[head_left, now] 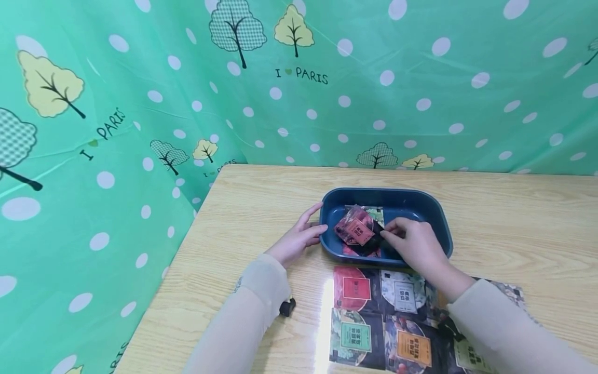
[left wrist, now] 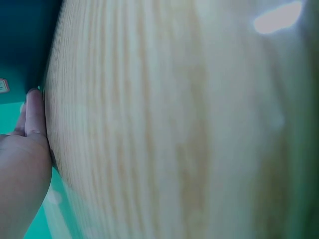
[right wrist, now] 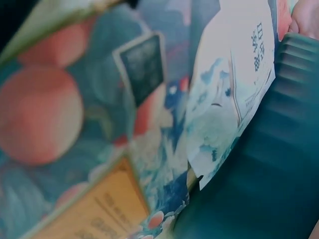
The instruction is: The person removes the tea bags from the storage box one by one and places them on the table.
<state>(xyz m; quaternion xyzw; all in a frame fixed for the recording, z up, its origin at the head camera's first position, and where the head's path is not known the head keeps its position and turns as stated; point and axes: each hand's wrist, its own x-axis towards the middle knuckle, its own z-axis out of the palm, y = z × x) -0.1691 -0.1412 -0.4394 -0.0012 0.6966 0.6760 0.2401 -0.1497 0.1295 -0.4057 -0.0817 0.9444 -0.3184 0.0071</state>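
**Right hand [head_left: 418, 246] pinches a red-labelled tea sachet [head_left: 358, 231]**

From the head view, I see the sachet lying askew on a loose pile inside the blue tray [head_left: 411, 205], between the two hands; the right thumb and fingertips appear to pinch its dark edge. The left hand [head_left: 299, 239] rests against the tray's end, fingers extended, gripping nothing. On the near side of the right hand, tidy rows of sachets [head_left: 404, 292] run under its forearm on the table [head_left: 261, 202].

Those rows suggest to me that sachets are being taken out and sorted. If so, the next move calls for lifting this one alone, with the left hand steadying the tray.

The left wrist view shows fingers touching the tray's side.

In the right wrist view, flat sachets lie beside the tray's ribbed wall; I cannot tell the right hand's grip there.
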